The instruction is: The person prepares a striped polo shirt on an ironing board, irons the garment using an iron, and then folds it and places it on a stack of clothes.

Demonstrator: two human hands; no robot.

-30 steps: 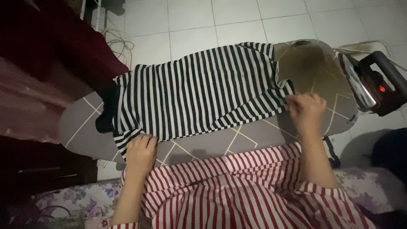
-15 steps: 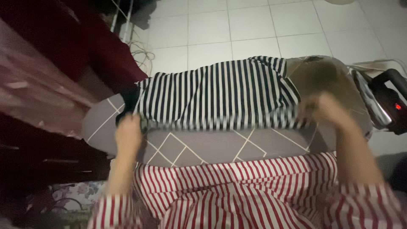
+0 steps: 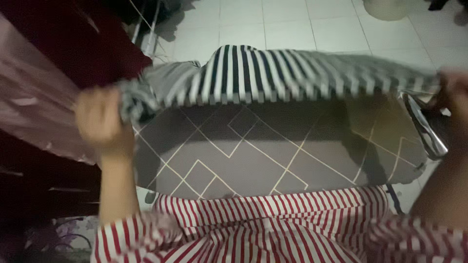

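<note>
Left hand and right hand grip striped shirt — black-and-white, stretched taut.

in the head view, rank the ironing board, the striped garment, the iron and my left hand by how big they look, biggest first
1. Ironing board: takes up the most of the picture.
2. Striped garment: stretched almost as wide, but a narrower band; being lifted nearer the camera may enlarge it.
3. Left hand and iron: alike, and the iron is partly hidden, so unranked.

ironing board, grey, line-patterned | iron at its right end | white tiled floor
</note>
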